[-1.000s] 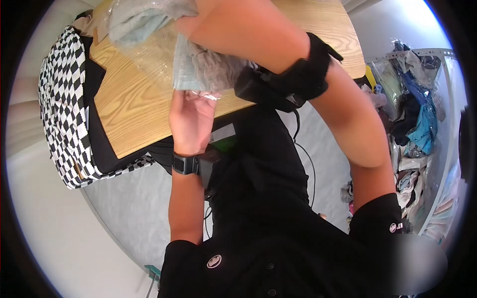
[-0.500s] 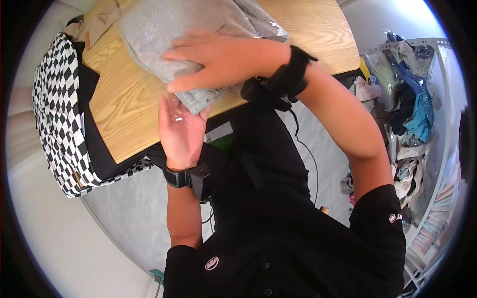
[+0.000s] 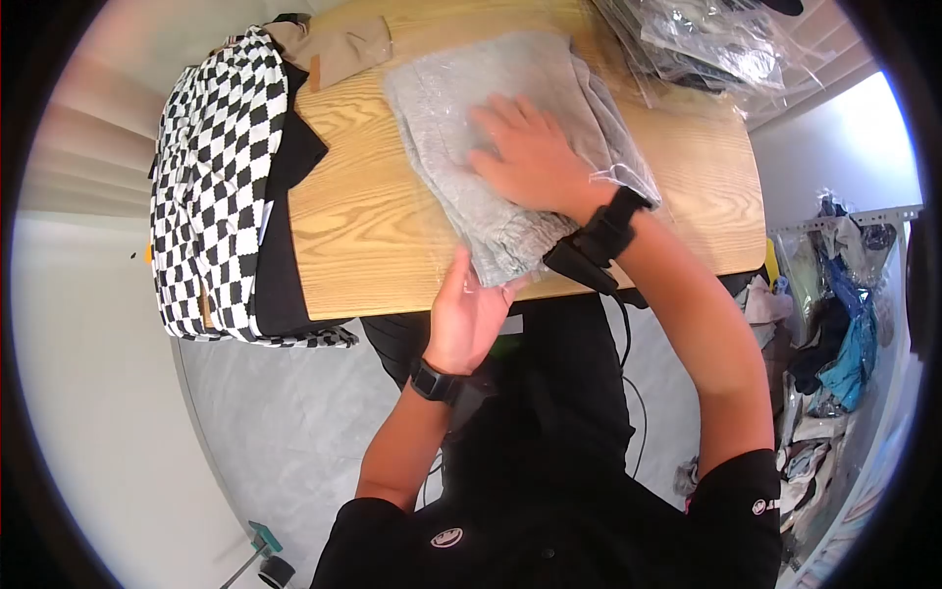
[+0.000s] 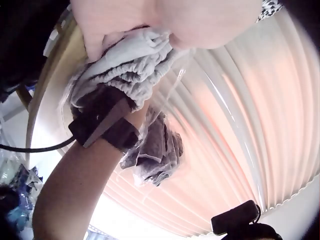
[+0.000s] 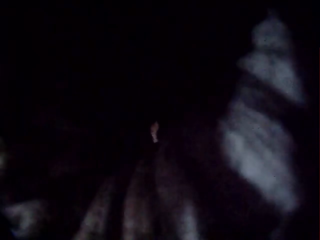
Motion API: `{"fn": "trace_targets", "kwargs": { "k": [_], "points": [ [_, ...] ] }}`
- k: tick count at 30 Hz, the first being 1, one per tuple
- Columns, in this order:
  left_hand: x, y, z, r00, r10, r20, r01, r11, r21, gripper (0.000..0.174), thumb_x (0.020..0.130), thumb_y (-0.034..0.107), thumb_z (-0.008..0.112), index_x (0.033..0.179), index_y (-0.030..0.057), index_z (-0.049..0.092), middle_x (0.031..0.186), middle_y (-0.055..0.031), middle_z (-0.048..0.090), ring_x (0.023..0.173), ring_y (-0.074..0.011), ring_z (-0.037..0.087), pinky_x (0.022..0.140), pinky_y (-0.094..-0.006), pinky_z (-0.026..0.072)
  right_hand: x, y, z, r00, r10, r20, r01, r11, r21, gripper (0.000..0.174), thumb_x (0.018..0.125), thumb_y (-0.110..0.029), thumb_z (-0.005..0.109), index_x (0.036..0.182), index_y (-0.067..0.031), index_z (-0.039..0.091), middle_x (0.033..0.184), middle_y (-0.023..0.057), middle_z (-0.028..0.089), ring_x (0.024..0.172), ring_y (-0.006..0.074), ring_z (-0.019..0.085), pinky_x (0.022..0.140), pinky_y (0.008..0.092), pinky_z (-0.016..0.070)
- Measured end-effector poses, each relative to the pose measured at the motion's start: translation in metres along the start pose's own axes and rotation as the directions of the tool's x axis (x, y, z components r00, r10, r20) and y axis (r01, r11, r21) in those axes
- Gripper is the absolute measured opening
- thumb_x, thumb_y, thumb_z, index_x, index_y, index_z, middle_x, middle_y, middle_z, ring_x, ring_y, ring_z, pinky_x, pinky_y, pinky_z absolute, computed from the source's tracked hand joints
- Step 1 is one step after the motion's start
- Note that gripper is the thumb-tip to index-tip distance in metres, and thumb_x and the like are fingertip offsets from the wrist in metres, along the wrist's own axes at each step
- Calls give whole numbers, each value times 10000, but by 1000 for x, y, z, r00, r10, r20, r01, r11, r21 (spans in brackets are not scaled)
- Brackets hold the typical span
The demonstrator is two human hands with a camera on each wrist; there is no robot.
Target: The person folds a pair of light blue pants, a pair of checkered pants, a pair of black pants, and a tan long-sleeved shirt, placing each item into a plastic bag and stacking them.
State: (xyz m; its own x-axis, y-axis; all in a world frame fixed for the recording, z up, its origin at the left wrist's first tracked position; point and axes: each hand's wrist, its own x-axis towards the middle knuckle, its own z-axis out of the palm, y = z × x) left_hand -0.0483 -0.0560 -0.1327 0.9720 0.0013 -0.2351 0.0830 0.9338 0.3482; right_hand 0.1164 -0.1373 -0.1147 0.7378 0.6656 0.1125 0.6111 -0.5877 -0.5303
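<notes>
A folded grey garment (image 3: 432, 108) in a clear plastic bag lies on the wooden table, its near end reaching the front edge. My left hand (image 3: 469, 319) is palm up at that near corner and holds it from below; most of its fingers are hidden underneath. In the left wrist view, the hand (image 4: 165, 20) borders a gathered elastic edge (image 4: 135, 75) of the garment. My right hand (image 3: 530, 157) rests on top of the bag with its fingers spread. The right wrist view is nearly black, with blurred pale shapes.
Black-and-white checkered cloth (image 3: 216, 187) and black fabric (image 3: 280, 285) hang over the table's left side. A beige folded piece (image 3: 348, 49) lies at the back left. Several plastic-bagged items (image 3: 697, 44) are piled at the back right. A rack with clothes (image 3: 844, 324) stands to the right.
My right hand has gone from across the garment's near end to its middle, fingers now spread on it. The bagged garment lies flatter on the table. The head view has shifted.
</notes>
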Motion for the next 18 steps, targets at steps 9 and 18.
{"fn": "trace_targets", "kwargs": {
  "k": [9, 18],
  "points": [
    [-1, 0, -5, 999, 8, 36, -8, 1000, 8, 480, 982, 377, 361, 1363, 85, 335, 1374, -74, 415, 1254, -248, 400, 1049, -441, 298, -59, -18, -35, 997, -70, 40, 74, 992, -98, 625, 814, -399, 606, 1340, -111, 428, 1407, 183, 355, 1330, 356, 282, 1083, 557, 132],
    [1, 1, 4, 999, -13, 48, 8, 994, 109, 507, 990, 367, 304, 1385, 49, 285, 1402, -116, 368, 1293, -279, 347, 1087, -461, 246, -121, -12, -39, 993, 111, -27, -114, 953, -281, 769, 770, -348, 651, 1420, -138, 297, 1460, 218, 228, 1335, 434, 205, 1038, 598, 161]
  ]
}}
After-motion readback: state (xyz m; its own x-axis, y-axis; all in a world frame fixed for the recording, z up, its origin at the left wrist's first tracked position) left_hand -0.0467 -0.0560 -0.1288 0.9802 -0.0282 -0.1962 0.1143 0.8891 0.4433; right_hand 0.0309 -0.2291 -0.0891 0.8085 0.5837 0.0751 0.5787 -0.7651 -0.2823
